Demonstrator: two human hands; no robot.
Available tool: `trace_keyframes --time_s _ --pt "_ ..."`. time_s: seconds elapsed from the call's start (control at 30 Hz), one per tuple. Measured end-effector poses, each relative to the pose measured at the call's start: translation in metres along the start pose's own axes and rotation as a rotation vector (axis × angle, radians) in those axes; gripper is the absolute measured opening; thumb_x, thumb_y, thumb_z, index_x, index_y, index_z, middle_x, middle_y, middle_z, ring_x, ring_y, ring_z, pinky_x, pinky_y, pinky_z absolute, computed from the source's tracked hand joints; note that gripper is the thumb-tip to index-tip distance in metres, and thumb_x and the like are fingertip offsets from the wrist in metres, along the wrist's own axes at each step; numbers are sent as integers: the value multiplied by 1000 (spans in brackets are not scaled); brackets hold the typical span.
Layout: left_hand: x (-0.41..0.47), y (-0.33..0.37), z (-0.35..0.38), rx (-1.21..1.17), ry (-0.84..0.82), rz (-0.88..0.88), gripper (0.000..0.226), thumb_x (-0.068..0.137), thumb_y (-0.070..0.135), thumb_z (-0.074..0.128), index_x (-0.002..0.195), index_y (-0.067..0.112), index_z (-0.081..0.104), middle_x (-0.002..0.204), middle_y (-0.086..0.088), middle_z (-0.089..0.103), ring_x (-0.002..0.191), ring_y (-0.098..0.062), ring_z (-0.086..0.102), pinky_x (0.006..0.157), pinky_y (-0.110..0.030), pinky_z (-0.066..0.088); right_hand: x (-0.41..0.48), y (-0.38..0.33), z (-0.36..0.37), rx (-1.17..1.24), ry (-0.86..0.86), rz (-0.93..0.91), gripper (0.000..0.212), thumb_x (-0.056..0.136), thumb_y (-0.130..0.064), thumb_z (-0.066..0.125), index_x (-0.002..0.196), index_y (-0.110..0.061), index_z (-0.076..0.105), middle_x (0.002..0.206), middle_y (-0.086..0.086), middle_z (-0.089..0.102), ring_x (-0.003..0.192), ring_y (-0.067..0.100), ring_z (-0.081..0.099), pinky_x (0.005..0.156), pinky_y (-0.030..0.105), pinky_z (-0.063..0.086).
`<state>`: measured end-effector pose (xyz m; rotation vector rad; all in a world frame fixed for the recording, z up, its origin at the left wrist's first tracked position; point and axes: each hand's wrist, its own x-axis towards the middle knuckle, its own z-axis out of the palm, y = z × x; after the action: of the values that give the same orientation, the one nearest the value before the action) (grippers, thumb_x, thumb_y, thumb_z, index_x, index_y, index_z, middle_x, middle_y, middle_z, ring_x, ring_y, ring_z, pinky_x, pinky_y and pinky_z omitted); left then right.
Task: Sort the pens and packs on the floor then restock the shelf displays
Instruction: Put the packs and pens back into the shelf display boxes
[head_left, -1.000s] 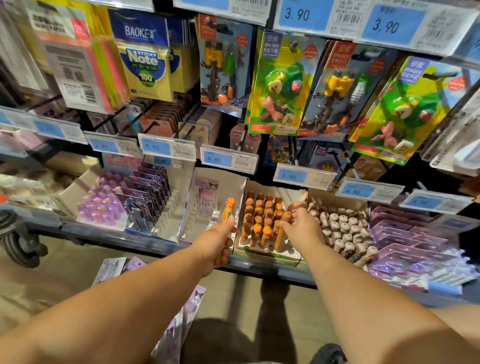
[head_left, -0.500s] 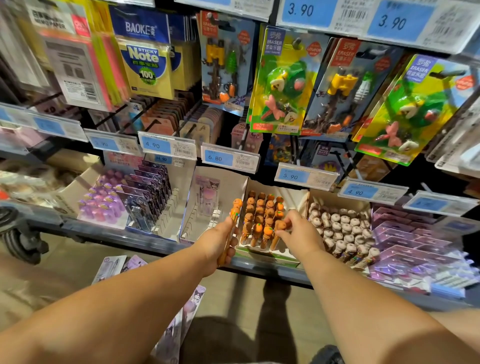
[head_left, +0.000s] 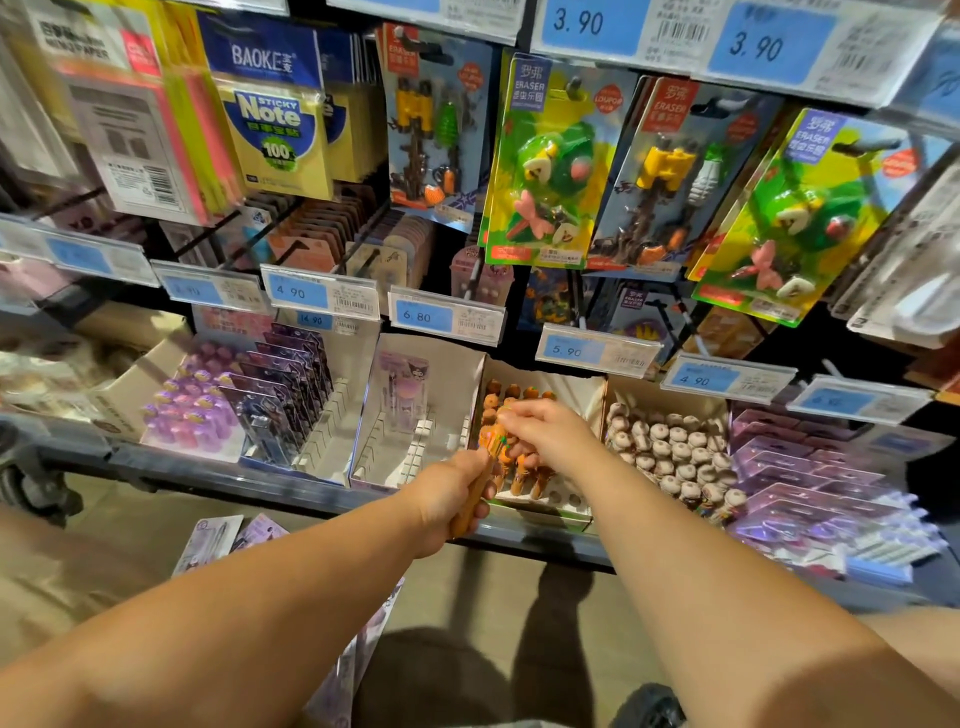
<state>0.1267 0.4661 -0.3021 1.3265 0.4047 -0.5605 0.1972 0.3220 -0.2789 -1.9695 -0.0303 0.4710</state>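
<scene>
The left hand (head_left: 451, 500) was clamped in a fist round an orange pen (head_left: 489, 442), the barrel slanting up out of the grip and its top leaning towards the shelf. The right hand (head_left: 546, 432) reached in from the other side with its fingers (head_left: 511, 415) curled and their tips right at the pen's top; whether they pinched it or only touched it could not be told. The two hands were close together, meeting over the left front of a cardboard display box (head_left: 545, 515).

In that box more orange pens (head_left: 524, 470) stood upright in rows, just behind and beside the held pen, with bare holes showing along the front row. To its right sat a box of white-topped pens (head_left: 670, 452), and beyond that purple blister packs (head_left: 810, 480) in tiers. To its left a white slotted box (head_left: 415, 452) held a single purple pack (head_left: 404, 387) at the back, then came dark purple carded packs (head_left: 291, 395) standing in a row.

Under the shelf edge (head_left: 260, 486), several packs (head_left: 228, 535) lay on the floor below the left forearm. Eraser packs (head_left: 545, 166) and sticky notes (head_left: 275, 130) hung above, over a row of blue price tags (head_left: 447, 316)
</scene>
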Motion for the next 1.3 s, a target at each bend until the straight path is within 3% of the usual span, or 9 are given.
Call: trace_keyframes --time_s 0.2,0.33,0.43,0.57,0.67,0.77,0.87,1.07,1.3 --pt "0 2 11 140 -22 23 27 105 35 36 98 19 57 84 -2 57 71 -14 53 61 -23 43 5 19 -9 215 90 68 22 91 -22 65 112 -17 60 109 6 66 95 17 61 70 28 55" --pt "5 1 15 454 22 84 20 102 29 42 96 19 58 97 -4 59 82 -15 53 73 -27 43 6 34 -37 328 318 117 5 90 -17 65 95 -20 65 100 9 69 80 19 62 68 31 54" --pt "13 -1 16 788 104 169 21 102 32 46 113 19 59 105 -3 57 89 -16 50 77 -25 38 8 41 -57 283 531 93 16 89 -12 64 103 -18 65 86 0 66 75 17 60 70 33 54" --pt "29 5 20 1057 270 415 23 98 32 54 112 18 64 116 -5 59 103 -19 52 88 -28 41 9 39 -73 28 749 146 17 91 -31 60 102 -18 56 84 1 58 81 26 57 73 31 46" --pt "43 14 24 1280 373 494 33 96 43 52 122 24 56 129 -1 52 122 -24 42 102 -40 38 13 36 -74 -78 772 173 25 93 -42 55 87 -18 51 86 4 56 84 27 55 73 28 37" --pt "54 22 32 1448 362 454 49 97 50 44 139 25 39 143 -2 40 135 -26 29 110 -43 28 23 39 -67 -102 758 182 33 91 -46 55 102 -15 59 95 12 66 89 33 62 76 33 48" --pt "65 21 39 1572 320 386 57 97 58 34 146 28 29 156 -4 25 145 -28 15 117 -48 16 29 44 -62 -238 658 171 24 95 -41 50 105 -19 52 98 13 64 91 32 62 74 34 45" --pt "85 11 48 1560 277 249 69 93 71 19 147 29 29 165 -1 -4 150 -27 -14 119 -57 2 36 53 -62 -266 575 170 34 95 -37 53 128 -26 51 122 9 61 108 32 58 84 36 47" --pt "96 9 55 1560 313 202 77 93 71 17 155 33 -9 163 1 -17 147 -29 -24 118 -57 -6 54 55 -58 -139 616 278 25 94 -38 57 108 -18 57 113 9 61 93 25 55 75 28 38"
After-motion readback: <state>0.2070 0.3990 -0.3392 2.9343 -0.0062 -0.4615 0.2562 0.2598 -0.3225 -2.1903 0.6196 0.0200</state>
